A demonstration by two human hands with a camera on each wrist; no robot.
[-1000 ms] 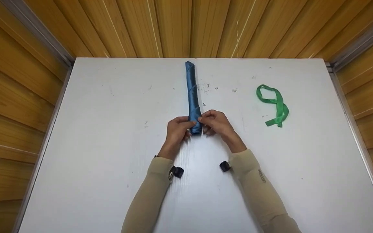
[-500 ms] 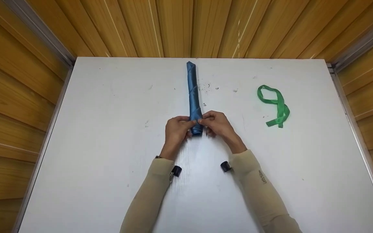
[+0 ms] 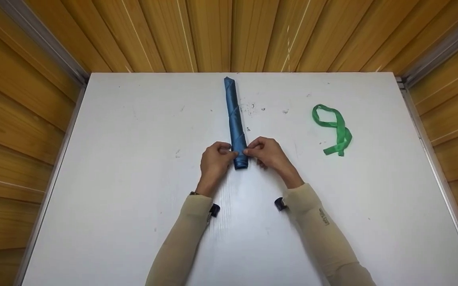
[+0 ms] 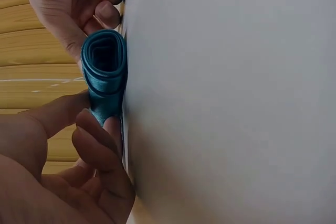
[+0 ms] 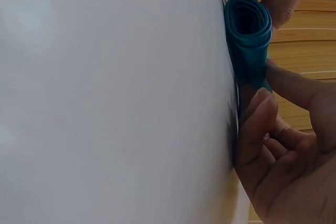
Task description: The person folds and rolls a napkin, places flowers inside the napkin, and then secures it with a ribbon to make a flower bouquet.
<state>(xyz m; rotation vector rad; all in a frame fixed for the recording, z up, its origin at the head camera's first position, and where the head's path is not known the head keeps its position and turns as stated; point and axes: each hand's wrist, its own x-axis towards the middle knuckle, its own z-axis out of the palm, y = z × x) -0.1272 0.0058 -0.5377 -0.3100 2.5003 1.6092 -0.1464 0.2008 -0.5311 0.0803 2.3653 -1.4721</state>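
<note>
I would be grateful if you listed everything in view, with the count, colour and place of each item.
Table: one, white, in the middle of the head view
Fabric roll: one, blue, on the table, pointing away from the person
Ribbon: one, green, lying looped on the table, right of the roll
Marks: several, dark, scattered on the tabletop
Wood-look walls: three, yellow-brown, behind the table and at both sides
Sleeves: two, beige, on the forearms
Wrist devices: two, black, one at each wrist
Hands: two, bare; left hand and right hand pinch opposite sides of the roll's near end
</note>
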